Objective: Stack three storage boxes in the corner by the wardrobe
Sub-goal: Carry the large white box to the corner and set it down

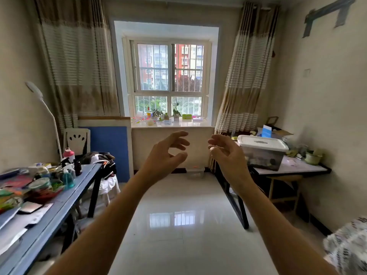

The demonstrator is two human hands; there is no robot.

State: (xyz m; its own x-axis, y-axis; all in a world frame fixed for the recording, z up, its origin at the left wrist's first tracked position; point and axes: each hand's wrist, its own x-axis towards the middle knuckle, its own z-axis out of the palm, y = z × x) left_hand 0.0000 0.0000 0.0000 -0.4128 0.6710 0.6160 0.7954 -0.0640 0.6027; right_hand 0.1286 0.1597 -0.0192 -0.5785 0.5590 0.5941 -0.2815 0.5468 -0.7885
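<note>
Clear plastic box [261, 153] with a white lid sits far right on the side table [294, 169]; both hands are empty and held up mid-room.

Left hand [165, 155] and right hand [226, 153] hang loosely curled and open, gripping nothing, well apart from the box. I'd step right and take it by both short ends under the lid rim, keeping it level. Another small clear tub [195, 172] sits on the floor under the window. No wardrobe in view, and no readable labels or writing anywhere.
</note>
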